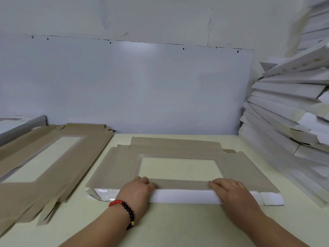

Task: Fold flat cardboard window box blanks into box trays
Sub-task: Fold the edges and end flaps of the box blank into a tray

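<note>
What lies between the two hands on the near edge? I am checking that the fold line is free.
In the head view, only the blank's own folded near flap spans from left hand to right hand; nothing else lies there.

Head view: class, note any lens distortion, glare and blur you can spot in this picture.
Head view: wide-angle bending curves the stack of folded trays at the right edge; a soft glare patch sits on the white wall panel; the pile of flat blanks smears toward the left corner; both hands look sharp.

Grey-brown blank with white folded edge; pale yellow-green table; red-and-black beaded bracelet; white stacked trays.
</note>
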Demonstrator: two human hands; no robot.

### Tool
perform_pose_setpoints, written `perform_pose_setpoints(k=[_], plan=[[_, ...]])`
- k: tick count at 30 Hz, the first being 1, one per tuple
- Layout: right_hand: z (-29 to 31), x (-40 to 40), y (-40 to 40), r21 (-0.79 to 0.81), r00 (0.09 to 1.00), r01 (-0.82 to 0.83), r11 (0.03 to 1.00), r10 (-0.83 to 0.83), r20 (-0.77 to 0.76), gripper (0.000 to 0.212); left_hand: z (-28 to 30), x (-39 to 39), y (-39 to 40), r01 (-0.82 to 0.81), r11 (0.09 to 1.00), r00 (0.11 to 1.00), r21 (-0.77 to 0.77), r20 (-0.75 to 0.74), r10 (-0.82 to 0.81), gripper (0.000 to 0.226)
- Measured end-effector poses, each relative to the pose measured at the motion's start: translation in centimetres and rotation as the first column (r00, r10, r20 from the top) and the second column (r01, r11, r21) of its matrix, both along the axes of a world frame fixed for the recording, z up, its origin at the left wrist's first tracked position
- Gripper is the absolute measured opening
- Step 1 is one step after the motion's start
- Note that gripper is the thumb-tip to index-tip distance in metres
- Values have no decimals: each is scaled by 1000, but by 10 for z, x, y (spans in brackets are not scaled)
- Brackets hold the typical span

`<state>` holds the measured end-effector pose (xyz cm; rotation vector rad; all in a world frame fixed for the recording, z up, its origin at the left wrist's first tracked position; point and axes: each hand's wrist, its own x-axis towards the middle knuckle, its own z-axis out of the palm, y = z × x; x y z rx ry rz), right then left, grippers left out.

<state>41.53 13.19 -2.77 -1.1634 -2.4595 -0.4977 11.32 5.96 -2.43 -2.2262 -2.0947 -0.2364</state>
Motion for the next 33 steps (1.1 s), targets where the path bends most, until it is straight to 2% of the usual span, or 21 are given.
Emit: perform_pose_setpoints(k=[4,5,7,8,9,11,15,17,19,22,25,27,29,33], plan=[[-4,-11,-3,-14,993,-109,994,109,40,62,-4,4,3,12,994,999,108,42,-16,56],[-5,-13,-5,-30,987,-154,988,156,42,58,-1,6,3,55,986,998,159,22,-59,50],[-7,-18,-8,-122,977,-202,972,208,43,51,4,9,-1,188,960,979,205,-114,-168,32],[-8,-21,-9,-155,971,-218,964,230,63,49,2,11,-2,229,963,968,143,-134,-211,20],[-5,-24,-10,-194,969,-195,961,220,113,51,-2,12,-1,227,969,969,95,-120,-215,19],[-3,-28,-6,-235,973,-151,960,187,139,58,-10,12,-2,169,986,981,-16,-92,-169,38],[0,-34,1,-172,942,-136,976,181,282,54,-12,17,8,150,987,981,-56,-119,-156,35],[-2,-36,6,-177,932,-103,979,157,326,53,-8,17,13,137,987,977,-85,-153,-149,44],[-4,-31,16,-242,954,-52,969,120,275,53,-7,8,17,95,994,986,-63,-129,-102,44],[1,-19,32,-358,982,36,933,33,185,43,0,-14,14,16,999,1000,-45,10,-16,30],[6,-22,39,-428,992,75,901,-24,122,37,7,-23,18,-53,994,994,-97,93,62,24],[5,-40,37,-347,986,88,934,-31,166,40,10,-14,27,-85,988,994,-133,63,94,24],[-1,-70,29,-277,973,60,959,5,230,50,6,7,38,-94,983,996,-156,-22,92,35],[-11,-118,19,-327,988,60,943,-11,152,53,-3,35,58,-127,967,989,-219,-106,106,53]])
